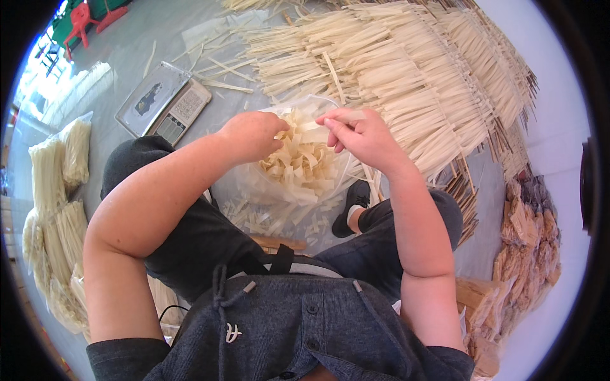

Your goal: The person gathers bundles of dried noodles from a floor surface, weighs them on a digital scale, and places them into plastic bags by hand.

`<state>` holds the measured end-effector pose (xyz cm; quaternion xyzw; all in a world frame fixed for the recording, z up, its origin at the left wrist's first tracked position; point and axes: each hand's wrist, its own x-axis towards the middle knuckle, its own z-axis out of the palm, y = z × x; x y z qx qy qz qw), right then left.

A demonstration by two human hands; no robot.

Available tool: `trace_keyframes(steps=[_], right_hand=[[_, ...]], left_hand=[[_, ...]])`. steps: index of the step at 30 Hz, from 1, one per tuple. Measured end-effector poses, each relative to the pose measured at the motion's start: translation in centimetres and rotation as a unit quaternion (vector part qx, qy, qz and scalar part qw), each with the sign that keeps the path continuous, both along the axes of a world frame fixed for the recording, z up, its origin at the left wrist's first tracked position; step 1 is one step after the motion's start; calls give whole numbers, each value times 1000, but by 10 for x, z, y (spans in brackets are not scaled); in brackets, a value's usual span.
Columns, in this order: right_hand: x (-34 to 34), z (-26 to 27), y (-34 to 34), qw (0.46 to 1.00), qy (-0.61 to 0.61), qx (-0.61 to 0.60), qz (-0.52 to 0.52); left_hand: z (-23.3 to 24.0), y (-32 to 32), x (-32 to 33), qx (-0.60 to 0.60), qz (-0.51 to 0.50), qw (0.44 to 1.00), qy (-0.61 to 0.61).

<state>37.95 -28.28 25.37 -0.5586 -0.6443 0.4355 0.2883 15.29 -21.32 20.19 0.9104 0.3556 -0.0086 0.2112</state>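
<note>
A clear plastic bag stands open between my knees, filled with short, curled pieces of flat pale strips that look like dried noodle. My left hand hovers at the left side of this heap with fingers bent. Whether its fingertips hold a piece is hidden. Over the heap's upper right, my right hand pinches a flat pale strip between thumb and fingers.
Long strips lie in overlapping rows at upper right. A digital scale sits at upper left. Bagged strips line the left, brown packets the right. Broken bits litter the floor near my shoe. A red stool stands far left.
</note>
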Motion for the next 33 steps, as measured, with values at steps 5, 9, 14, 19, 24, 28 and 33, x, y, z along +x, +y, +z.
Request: trace_keyframes(steps=[5, 9, 14, 19, 24, 28, 33], right_hand=[[0, -21, 7, 1000, -2, -17, -3], [1, -33, 13, 998, -20, 20, -55], [2, -52, 25, 998, -27, -6, -50], [-11, -99, 29, 989, -36, -86, -114], [0, -82, 40, 993, -62, 2, -99], [-4, -107, 31, 925, -349, 148, -25], [-13, -93, 26, 884, -447, 139, 16]], left_hand=[[4, 1, -1, -12, 9, 1000, 23], [4, 2, -3, -4, 11, 999, 32], [2, 2, -4, 7, 0, 1000, -2], [0, 1, -6, 12, -10, 998, -64], [12, 0, -9, 16, 34, 994, -100], [28, -9, -8, 41, 73, 989, -121], [33, -13, -12, 53, 110, 988, -91]])
